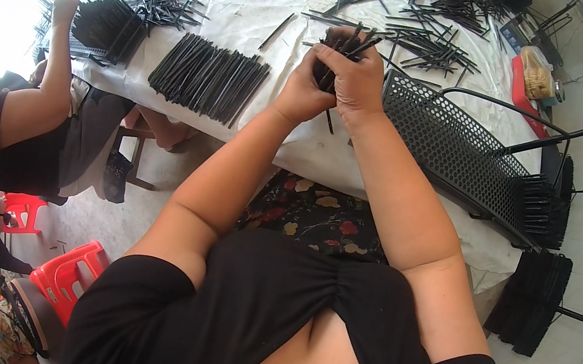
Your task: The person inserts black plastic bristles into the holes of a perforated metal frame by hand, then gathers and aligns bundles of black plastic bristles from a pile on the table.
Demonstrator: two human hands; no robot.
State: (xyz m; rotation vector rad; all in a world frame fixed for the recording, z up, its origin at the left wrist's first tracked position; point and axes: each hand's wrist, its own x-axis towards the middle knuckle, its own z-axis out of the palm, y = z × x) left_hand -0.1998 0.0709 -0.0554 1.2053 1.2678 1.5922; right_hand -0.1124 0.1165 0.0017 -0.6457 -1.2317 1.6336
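Note:
Over the cloth-covered table, both my hands are wrapped round one bundle of thin black sticks. My left hand grips it from the left and below. My right hand closes on it from the right, its thumb lying across the front. Stick ends poke out above the fingers. Left of my hands lies a neat row of black sticks, packed side by side. To the right is a long black perforated metal rack, with more black sticks standing in its near right end.
Loose black sticks are scattered over the white table cloth. A co-worker's arm reaches to another rack of sticks at the left. A red tray and a bag lie far right; red stools stand lower left.

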